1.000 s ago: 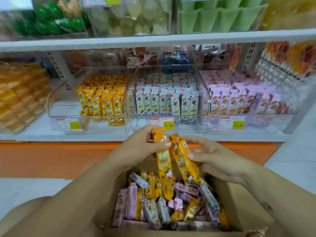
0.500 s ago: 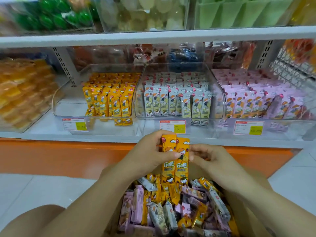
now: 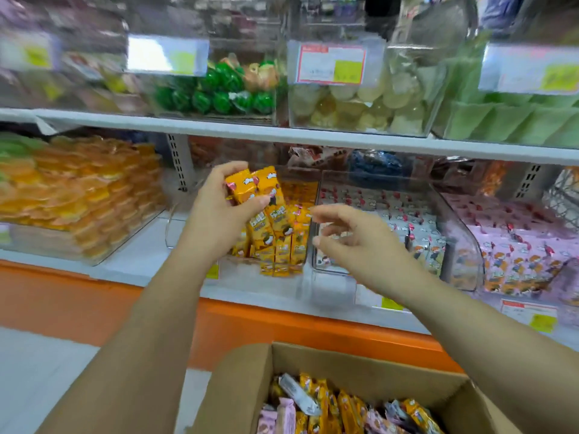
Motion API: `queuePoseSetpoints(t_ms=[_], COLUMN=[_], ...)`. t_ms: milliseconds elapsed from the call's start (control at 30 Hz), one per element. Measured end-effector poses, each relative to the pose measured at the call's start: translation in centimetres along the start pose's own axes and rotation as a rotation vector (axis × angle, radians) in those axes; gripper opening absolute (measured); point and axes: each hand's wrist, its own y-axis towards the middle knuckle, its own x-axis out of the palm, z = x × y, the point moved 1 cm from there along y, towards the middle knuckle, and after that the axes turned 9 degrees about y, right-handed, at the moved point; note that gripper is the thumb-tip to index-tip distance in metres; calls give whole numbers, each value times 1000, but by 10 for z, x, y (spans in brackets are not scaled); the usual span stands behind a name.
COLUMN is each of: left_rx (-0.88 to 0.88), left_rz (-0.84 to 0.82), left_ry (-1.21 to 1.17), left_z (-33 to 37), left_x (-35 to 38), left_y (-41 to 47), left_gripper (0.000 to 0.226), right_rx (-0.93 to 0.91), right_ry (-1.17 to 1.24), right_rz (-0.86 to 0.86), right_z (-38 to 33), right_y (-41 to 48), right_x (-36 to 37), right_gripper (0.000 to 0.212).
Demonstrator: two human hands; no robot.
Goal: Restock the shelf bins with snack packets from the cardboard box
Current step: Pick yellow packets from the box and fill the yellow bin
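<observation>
Right above the bin [image 3: 235, 266], the left hand [image 3: 219, 217] grips two packets [image 3: 250, 187], long ends pointing down into it. The right hand [image 3: 354, 242], loose and empty, is just right of the bin.

This is a shop, at a snack aisle. White shelves [image 3: 313, 137] cross the view from 9 to 3 o'clock, lined with clear bins [image 3: 457, 245] of wrapped sweets sorted by colour. Price tags [image 3: 331, 63] sit on bin fronts at 12 and 4 o'clock. At 6 o'clock, an open stock box [image 3: 244, 374] holds mixed packets [image 3: 344, 405].
</observation>
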Motion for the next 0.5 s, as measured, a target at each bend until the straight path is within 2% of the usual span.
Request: queuePoseSetpoints(t_ms=[100, 200, 300, 500], left_rx=[24, 30, 14, -98], left_rz=[-11, -139, -224, -356], left_ry=[109, 234, 341, 243], left_z=[-22, -43, -66, -104], left_x=[-5, -7, -9, -2], left_y=[25, 43, 58, 75], left_gripper=[48, 49, 52, 48], right_rx=[-87, -152, -135, -58], right_ry=[-172, -363, -493, -570], right_rz=[-5, -69, -144, -147], right_z=[-3, -1, 8, 27], right_y=[34, 65, 93, 129], right_x=[19, 39, 57, 84], right_gripper=[45, 50, 53, 50])
